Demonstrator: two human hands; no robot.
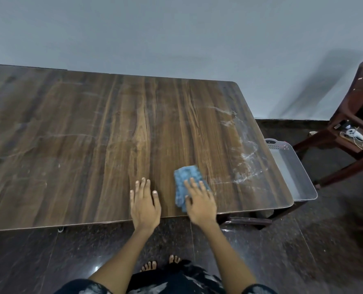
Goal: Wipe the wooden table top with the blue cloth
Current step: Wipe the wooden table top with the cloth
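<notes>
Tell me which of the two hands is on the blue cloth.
The right hand: its straight fingers press the blue cloth flat on the table top. The left hand lies on bare wood beside it.

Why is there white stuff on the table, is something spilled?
Yes, whitish smears streak the wooden table top near its right edge, like spilled liquid or residue; which one, I cannot tell. The right hand presses the blue cloth just left of them. The left hand rests flat on the table.

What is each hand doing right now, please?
Left hand: open, flat on the wooden table top.
Right hand: open, pressing the blue cloth onto it.
</notes>
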